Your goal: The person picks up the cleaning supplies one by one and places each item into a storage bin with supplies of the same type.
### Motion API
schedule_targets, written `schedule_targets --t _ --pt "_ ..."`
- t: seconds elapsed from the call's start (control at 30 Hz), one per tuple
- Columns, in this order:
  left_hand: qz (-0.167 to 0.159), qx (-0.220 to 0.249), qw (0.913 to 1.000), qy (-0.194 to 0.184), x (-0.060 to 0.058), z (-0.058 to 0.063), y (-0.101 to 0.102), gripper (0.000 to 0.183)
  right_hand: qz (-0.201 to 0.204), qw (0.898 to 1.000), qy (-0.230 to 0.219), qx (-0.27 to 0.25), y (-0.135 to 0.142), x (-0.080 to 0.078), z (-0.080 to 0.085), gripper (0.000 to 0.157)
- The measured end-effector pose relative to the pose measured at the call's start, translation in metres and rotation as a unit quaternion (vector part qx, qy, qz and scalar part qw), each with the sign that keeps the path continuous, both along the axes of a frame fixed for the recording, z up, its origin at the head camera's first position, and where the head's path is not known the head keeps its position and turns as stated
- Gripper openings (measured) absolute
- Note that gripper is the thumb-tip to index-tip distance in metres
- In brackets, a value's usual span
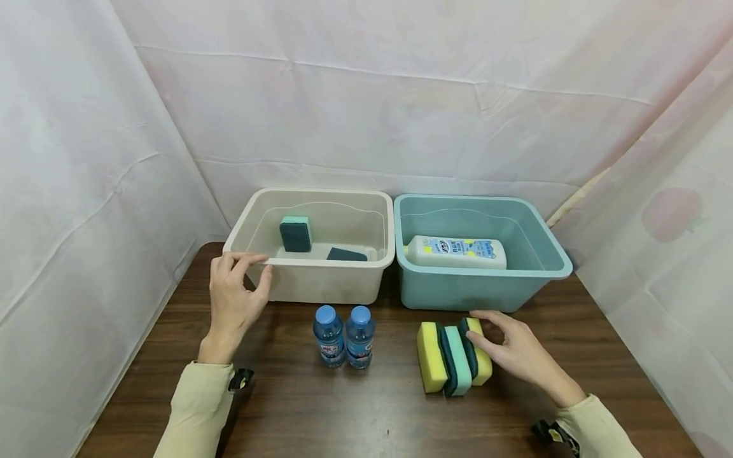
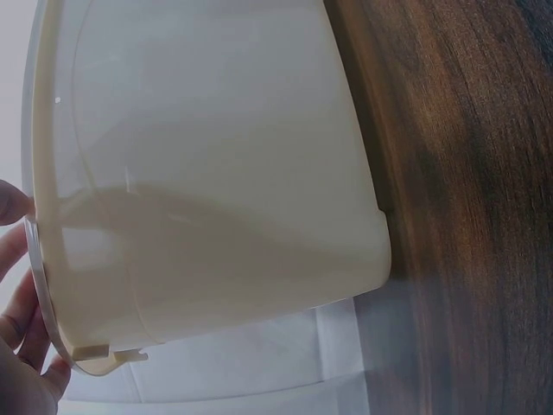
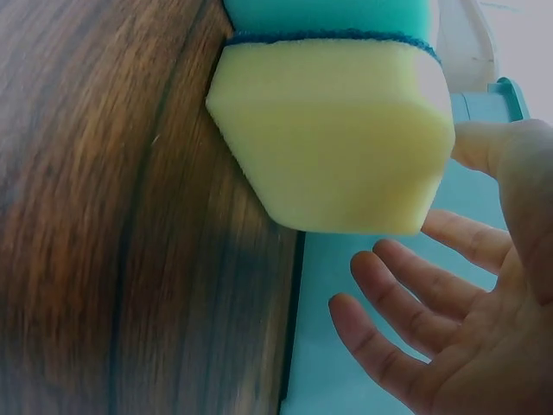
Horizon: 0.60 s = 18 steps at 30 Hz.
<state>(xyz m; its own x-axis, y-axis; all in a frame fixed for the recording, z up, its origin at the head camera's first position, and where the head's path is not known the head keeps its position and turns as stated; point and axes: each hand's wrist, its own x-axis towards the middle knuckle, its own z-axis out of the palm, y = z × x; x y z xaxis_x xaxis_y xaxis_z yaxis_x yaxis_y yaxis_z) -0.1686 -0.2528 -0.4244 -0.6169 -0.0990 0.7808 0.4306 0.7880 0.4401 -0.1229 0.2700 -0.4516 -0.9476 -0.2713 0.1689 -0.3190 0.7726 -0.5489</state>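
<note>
At the front left corner of the beige bin [image 1: 326, 280], my left hand [image 1: 237, 296] rests its fingers on the rim. Inside that bin, a teal sponge [image 1: 296, 235] with a dark scouring pad leans upright, and another sponge [image 1: 347, 255] lies dark side up. My right hand [image 1: 518, 346] is at the right end of a row of sponges on the table, its thumb and index finger spread about the right yellow sponge [image 1: 485, 366]. The right wrist view shows its other fingers [image 3: 406, 294] extended. A teal sponge [image 1: 458, 356] and a left yellow sponge [image 1: 431, 356] stand beside it.
Two small blue-capped water bottles [image 1: 329, 337] stand side by side in front of the beige bin. A blue-green bin [image 1: 458, 292] stands to its right, holding a white bottle [image 1: 455, 252] on its side. White curtains [image 1: 366, 114] surround the wooden table [image 1: 343, 420].
</note>
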Motion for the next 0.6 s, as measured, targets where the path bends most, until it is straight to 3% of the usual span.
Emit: schedule_targets --t 0.33,0.6 --pt "0.002 -0.002 1.0 -0.003 0.0 0.001 -0.002 0.019 0.017 1.0 -0.01 0.007 -0.003 0.001 0.0 0.053" --pt "0.001 -0.003 1.0 -0.009 0.0 0.0 -0.001 0.019 0.005 1.0 -0.014 0.009 0.007 0.004 0.0 0.05"
